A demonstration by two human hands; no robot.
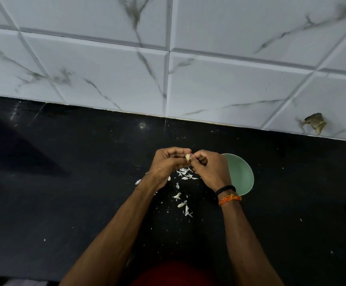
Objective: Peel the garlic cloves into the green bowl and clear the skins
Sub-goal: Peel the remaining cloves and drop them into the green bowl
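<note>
A pale garlic clove (187, 157) is pinched between the fingertips of both hands above the black counter. My left hand (169, 163) holds it from the left with curled fingers. My right hand (210, 170) pinches its right side, and its wrist carries a black band and an orange thread. The green bowl (242, 176) stands on the counter just right of my right hand, which covers part of it. What lies inside the bowl is not clear. White garlic skins (185, 175) lie scattered below and between my hands, trailing towards me.
The black counter (65, 182) runs left and right, with tiny white flecks on it. A white marbled tile wall (168, 79) rises directly behind it. A chipped brown patch (315, 122) marks the wall at the right. Red clothing (174, 273) shows at the bottom edge.
</note>
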